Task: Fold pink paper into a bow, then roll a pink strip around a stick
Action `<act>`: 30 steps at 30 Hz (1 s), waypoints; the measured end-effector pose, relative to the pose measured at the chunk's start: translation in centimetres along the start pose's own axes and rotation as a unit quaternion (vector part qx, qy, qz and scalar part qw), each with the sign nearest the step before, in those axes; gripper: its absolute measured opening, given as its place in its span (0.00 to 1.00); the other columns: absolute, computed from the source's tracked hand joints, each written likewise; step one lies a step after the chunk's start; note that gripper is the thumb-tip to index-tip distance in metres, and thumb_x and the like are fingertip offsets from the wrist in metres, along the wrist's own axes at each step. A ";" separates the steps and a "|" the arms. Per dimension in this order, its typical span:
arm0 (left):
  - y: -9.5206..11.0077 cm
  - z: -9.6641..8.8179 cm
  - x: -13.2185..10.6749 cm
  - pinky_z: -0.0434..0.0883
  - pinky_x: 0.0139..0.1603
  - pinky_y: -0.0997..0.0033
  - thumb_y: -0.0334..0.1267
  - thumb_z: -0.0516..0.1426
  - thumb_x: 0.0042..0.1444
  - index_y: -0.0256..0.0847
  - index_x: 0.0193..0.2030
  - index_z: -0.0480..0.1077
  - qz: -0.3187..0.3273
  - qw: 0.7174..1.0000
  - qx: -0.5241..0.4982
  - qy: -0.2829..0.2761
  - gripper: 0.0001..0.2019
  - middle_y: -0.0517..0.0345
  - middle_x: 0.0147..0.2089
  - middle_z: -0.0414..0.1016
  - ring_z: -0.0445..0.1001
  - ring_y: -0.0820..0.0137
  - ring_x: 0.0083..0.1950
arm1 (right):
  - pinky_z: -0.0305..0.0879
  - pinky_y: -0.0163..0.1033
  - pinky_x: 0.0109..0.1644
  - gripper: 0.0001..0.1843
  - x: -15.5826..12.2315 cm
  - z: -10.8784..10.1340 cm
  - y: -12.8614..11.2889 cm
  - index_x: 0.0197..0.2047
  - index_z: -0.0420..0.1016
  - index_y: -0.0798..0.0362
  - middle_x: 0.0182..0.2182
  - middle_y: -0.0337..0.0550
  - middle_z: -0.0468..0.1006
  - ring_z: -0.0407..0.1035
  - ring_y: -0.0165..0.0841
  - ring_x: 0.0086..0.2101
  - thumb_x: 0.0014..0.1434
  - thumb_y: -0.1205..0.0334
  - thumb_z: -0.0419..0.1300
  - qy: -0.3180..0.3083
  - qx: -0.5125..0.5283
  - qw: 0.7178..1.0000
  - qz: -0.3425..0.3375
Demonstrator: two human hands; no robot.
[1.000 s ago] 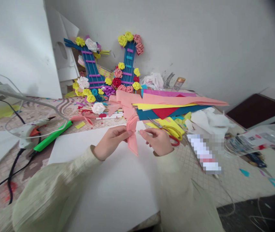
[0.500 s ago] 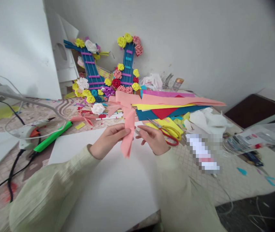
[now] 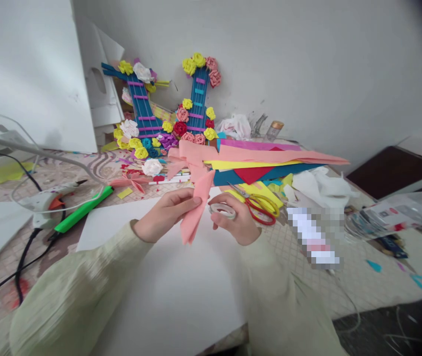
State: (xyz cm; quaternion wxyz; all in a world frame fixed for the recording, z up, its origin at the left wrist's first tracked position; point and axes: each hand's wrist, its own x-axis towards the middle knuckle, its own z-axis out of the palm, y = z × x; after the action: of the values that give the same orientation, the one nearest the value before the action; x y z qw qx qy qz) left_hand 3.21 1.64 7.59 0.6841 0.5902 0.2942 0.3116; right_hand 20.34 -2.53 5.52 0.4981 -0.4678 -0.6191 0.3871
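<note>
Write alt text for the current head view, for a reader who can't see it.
A left hand pinches folded pink paper above a white sheet, while the right hand holds a small white ring beside it. Red- and yellow-handled scissors lie nearby; flower-trimmed blue decorations stand behind.

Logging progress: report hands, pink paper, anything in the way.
Left hand pinching folded pink paper. Right hand holding white ring. Scissors near right hand, not blocking.

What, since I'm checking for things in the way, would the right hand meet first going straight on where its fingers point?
Probably the folded pink paper held in the left hand, with the white roll in the right hand leading; exact depth is unclear.
</note>
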 end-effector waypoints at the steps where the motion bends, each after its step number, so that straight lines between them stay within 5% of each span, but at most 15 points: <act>1: 0.0 0.0 0.0 0.63 0.25 0.76 0.43 0.55 0.50 0.38 0.34 0.66 0.001 1.000 -0.002 0.000 0.10 0.61 0.26 0.68 0.67 0.75 0.26 | 0.66 0.34 0.25 0.17 0.0 0.0 -0.1 0.33 0.67 0.55 0.29 0.39 0.67 0.66 0.25 0.22 0.44 0.52 0.60 0.002 0.012 1.000 0.016; 14: -0.8 0.3 0.2 0.61 0.24 0.79 0.42 0.55 0.51 0.37 0.36 0.68 0.030 1.000 0.000 0.000 0.10 0.62 0.26 0.66 0.64 0.78 0.25 | 0.64 0.32 0.19 0.20 0.0 1.3 0.6 0.36 0.67 0.54 0.24 0.37 0.67 0.64 0.26 0.21 0.41 0.51 0.62 0.123 0.041 0.989 0.068; 23: -0.6 0.7 0.2 0.66 0.29 0.79 0.36 0.54 0.53 0.38 0.38 0.69 0.051 0.994 -0.082 -0.051 0.07 0.63 0.25 0.69 0.67 0.78 0.25 | 0.63 0.33 0.20 0.20 -0.1 1.6 0.6 0.36 0.67 0.53 0.28 0.40 0.70 0.64 0.26 0.22 0.41 0.51 0.62 0.130 0.041 0.988 0.071; 30: -0.9 0.8 0.1 0.66 0.27 0.76 0.39 0.52 0.54 0.36 0.38 0.68 0.044 0.997 -0.024 -0.056 0.09 0.62 0.21 0.68 0.68 0.76 0.21 | 0.64 0.35 0.25 0.19 -0.1 1.7 0.7 0.36 0.68 0.54 0.29 0.42 0.71 0.65 0.29 0.26 0.42 0.52 0.61 0.133 0.001 0.990 0.047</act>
State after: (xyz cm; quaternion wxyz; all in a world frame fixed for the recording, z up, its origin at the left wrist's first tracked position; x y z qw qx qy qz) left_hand 3.96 1.14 6.77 0.6990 0.6024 0.2217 0.3153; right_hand 18.85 -2.44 4.45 0.5580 -0.5429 -0.5244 0.3448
